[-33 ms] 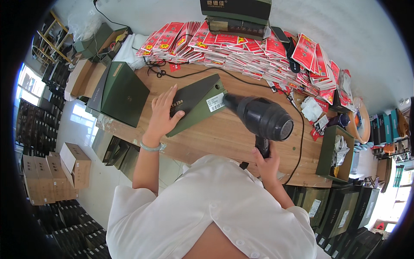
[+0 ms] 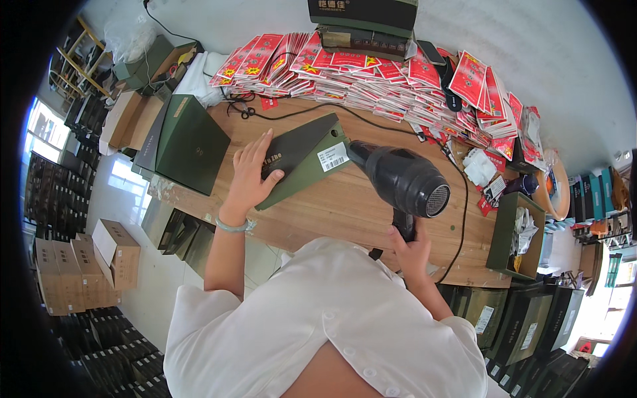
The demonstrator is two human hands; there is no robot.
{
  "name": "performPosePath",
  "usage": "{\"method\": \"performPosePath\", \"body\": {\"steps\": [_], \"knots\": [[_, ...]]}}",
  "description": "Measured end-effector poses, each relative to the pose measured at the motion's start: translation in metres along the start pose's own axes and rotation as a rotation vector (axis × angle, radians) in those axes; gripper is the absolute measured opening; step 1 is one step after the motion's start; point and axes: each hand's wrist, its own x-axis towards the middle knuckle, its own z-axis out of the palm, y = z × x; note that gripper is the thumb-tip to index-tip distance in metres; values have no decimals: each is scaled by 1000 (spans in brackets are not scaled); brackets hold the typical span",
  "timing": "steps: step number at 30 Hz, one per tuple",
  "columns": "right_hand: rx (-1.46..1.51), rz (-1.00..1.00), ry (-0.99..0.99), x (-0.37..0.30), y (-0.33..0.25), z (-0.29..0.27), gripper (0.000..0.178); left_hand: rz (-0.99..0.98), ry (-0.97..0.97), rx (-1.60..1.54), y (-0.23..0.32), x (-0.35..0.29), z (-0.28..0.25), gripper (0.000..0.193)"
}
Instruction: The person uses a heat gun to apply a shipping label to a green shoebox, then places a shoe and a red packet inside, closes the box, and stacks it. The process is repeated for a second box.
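Note:
A black hair dryer [image 2: 401,176] is in my right hand [image 2: 411,251], whose fingers are wrapped round its handle. Its nozzle points left, just beside a white barcode label [image 2: 332,156] on the green side of a shoebox [image 2: 302,174]. This box has a dark lid and lies at a slant on the wooden table [image 2: 312,219]. My left hand [image 2: 251,169] rests on the left end of the lid, fingers stretched out and thumb apart. A pale bangle [image 2: 231,226] circles my left wrist.
Red and white printed cards [image 2: 358,76] are heaped along the wall. A larger green box [image 2: 192,142] stands on the left, an open green box [image 2: 519,232] with plastic packets on the right. The black cord [image 2: 464,225] runs across the table. Cartons [image 2: 86,265] stand on the floor.
The hair dryer has tilted very slightly, its nozzle shifting a little right, away from the label. My left hand and the shoebox have stayed put.

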Motion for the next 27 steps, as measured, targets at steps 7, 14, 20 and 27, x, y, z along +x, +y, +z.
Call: {"method": "performPosePath", "body": {"steps": [7,14,20,27], "knots": [[-108,-50,-3,13,-3,3,47,-13,-5,-9,0,0,-1,84],[-135,-53,-25,17,1,2,55,-8,0,-12,1,-2,-1,85],[-154,-88,-6,18,3,2,54,-10,2,-13,2,-1,-1,85],[-163,-104,-3,18,-3,4,51,-8,8,-9,1,0,0,85]]}}
